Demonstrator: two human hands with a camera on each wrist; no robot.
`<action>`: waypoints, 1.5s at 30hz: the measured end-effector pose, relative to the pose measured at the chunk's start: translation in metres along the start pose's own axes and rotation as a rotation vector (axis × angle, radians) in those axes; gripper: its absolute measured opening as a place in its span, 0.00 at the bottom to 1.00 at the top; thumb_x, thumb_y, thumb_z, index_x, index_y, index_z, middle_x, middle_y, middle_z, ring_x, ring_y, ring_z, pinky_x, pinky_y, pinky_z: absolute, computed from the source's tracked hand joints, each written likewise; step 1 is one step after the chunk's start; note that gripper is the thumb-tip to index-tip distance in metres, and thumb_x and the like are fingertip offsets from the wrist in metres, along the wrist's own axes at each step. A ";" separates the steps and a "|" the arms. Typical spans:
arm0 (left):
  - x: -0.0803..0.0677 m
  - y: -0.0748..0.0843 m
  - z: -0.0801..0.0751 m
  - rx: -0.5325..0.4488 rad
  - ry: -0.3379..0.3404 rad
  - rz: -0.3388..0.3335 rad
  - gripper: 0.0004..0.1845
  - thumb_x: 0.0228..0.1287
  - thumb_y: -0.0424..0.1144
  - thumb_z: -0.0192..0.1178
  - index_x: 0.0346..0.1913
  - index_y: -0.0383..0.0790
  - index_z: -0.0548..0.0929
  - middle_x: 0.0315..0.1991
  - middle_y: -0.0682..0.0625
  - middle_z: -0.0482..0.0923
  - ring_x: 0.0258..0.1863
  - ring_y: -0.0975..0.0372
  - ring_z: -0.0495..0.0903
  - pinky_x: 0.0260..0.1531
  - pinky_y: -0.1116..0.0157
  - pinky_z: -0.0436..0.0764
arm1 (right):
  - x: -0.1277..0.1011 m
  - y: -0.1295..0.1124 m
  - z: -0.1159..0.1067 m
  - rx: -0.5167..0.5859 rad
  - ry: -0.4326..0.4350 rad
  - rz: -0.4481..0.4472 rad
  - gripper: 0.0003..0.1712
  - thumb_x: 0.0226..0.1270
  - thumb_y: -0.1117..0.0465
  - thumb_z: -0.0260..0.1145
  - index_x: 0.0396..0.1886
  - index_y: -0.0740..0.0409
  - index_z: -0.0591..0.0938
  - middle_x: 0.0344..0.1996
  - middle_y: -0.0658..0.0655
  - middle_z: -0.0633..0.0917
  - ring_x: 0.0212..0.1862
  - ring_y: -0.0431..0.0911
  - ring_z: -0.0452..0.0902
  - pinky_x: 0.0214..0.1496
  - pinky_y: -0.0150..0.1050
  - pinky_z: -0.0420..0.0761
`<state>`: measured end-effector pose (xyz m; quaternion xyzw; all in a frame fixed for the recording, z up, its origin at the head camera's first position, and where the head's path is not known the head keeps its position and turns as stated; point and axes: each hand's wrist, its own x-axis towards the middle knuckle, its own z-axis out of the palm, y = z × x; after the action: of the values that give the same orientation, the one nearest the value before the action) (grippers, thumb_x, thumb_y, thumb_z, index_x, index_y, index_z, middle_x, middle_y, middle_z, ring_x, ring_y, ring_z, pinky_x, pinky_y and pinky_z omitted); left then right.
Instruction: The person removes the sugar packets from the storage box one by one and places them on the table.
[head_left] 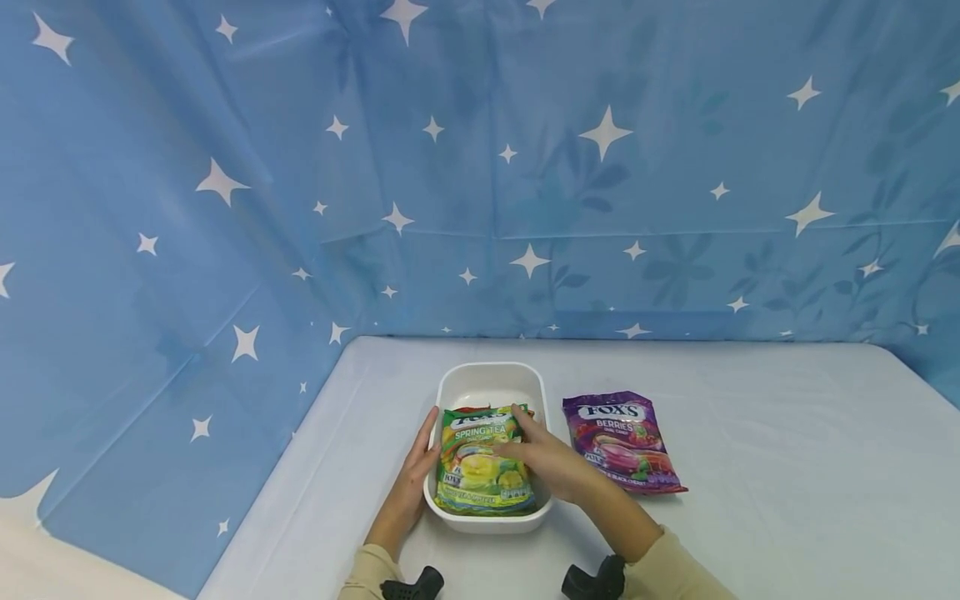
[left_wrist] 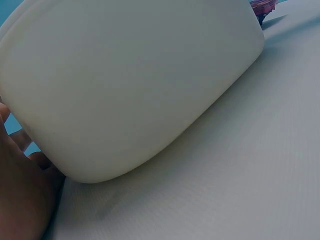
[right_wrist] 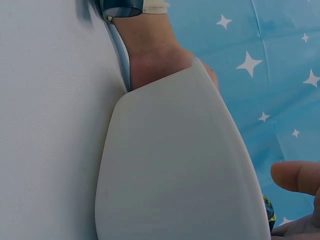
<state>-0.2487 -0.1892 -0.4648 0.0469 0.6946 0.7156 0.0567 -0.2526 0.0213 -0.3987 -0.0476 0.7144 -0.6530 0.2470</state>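
On top of the green candy bag (head_left: 480, 479), the right hand (head_left: 551, 458) is resting, thumb and index apart; can't tell whether the hidden fingers are hooking its edge. Left hand (head_left: 412, 479) is bracing the outside of the white tub (head_left: 491, 524), fingers mostly straight along the wall. Bag is lying face up in the tub, toward the near end; something red (head_left: 471, 409) is peeking past its top edge. Purple bag (head_left: 618, 446) is sitting on the table (head_left: 787, 433), just right of the tub. My take: pressing should be flat and light, left hand countering any sideways push, so nothing's crumpling or sliding.
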 end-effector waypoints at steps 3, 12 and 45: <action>-0.001 -0.001 0.000 0.017 -0.002 0.006 0.29 0.71 0.43 0.39 0.72 0.58 0.45 0.74 0.54 0.37 0.73 0.54 0.33 0.68 0.46 0.35 | 0.000 0.000 0.001 -0.015 -0.025 -0.007 0.47 0.62 0.59 0.60 0.73 0.51 0.42 0.71 0.68 0.42 0.68 0.67 0.47 0.65 0.65 0.53; -0.001 0.000 -0.002 0.037 -0.007 0.007 0.29 0.71 0.44 0.37 0.72 0.59 0.45 0.74 0.54 0.35 0.73 0.54 0.31 0.68 0.45 0.34 | 0.002 0.002 0.001 -0.001 -0.040 -0.020 0.46 0.61 0.65 0.58 0.73 0.47 0.43 0.71 0.67 0.42 0.67 0.68 0.48 0.63 0.67 0.55; -0.002 0.002 -0.001 0.023 -0.009 -0.030 0.31 0.70 0.49 0.40 0.72 0.59 0.44 0.74 0.54 0.33 0.72 0.54 0.28 0.67 0.44 0.31 | -0.004 0.010 -0.003 0.017 0.071 -0.095 0.48 0.53 0.75 0.56 0.70 0.37 0.55 0.72 0.62 0.44 0.69 0.67 0.42 0.66 0.64 0.50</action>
<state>-0.2467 -0.1903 -0.4627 0.0402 0.7031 0.7064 0.0702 -0.2478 0.0270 -0.4074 -0.0562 0.7142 -0.6711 0.1905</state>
